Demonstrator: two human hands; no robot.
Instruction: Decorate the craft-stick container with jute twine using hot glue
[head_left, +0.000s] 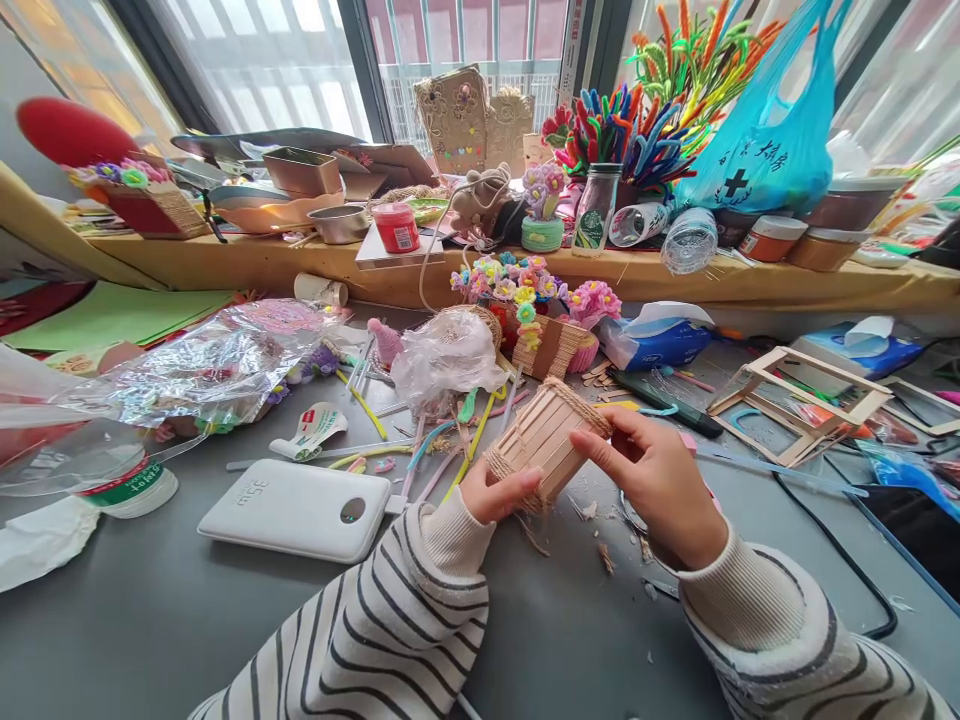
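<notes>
A small holder made of wooden craft sticks (538,440), with twine wound round both ends, is held tilted above the grey table. My left hand (499,490) grips its lower left end, the thumb lying along the sticks and the other fingers hidden behind. On the upper right end, my right hand (649,475) has its thumb and fingers closed at the twine band (581,405). Whether a loose twine end is pinched there I cannot tell. Loose twine hangs under the holder, and scraps (604,555) lie on the table below.
A white power bank (296,510) with a plugged-in cable lies left of my hands. Behind are a plastic-covered bundle (450,355), pipe-cleaner flowers (525,285) and a tissue pack (660,335). A wooden stick frame (802,395) and black cable (832,550) are on the right.
</notes>
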